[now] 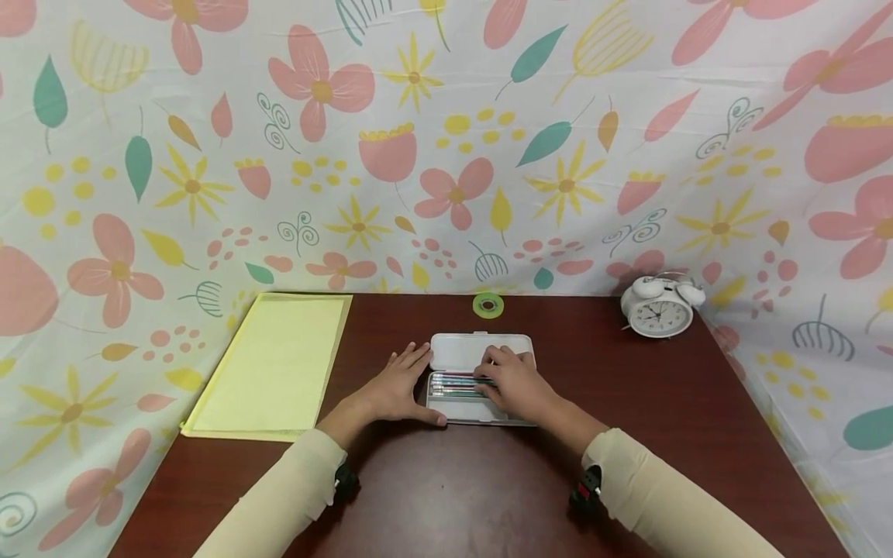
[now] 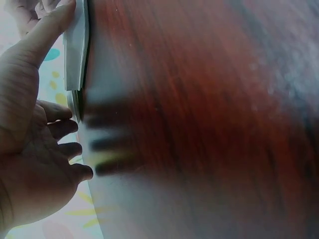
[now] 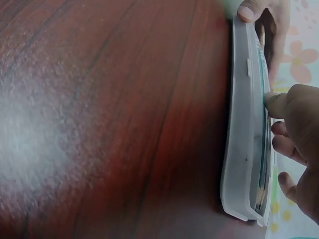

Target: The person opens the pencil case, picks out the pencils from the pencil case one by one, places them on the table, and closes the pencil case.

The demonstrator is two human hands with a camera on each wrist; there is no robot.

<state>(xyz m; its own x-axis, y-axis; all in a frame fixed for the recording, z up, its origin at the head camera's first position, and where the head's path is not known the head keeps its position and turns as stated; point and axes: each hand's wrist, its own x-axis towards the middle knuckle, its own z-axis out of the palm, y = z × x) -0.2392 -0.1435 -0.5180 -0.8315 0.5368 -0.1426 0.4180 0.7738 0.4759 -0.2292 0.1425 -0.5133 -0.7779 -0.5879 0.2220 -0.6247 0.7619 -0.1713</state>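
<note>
White rectangular plastic pencil case (image 1: pixel 449 353), lid open toward 12 o'clock, sits mid-bench (image 1: pixel 446 496). Left hand (image 1: pixel 392 391): grip apart, thumb at case's 8-o'clock corner. Right hand (image 1: pixel 519 385): on slim multicoloured pencils (image 1: pixel 453 384) inside; can't tell if clamped. Probably arranging pencils; next move needs case steady.

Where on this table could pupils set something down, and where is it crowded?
The table is bare right of the pencil case, up to the alarm clock; in front of the case, between the sleeves; and behind the left hand, between the yellow folder and green tape roll. It's crowded at the case, with the right hand over its pencils.
</note>
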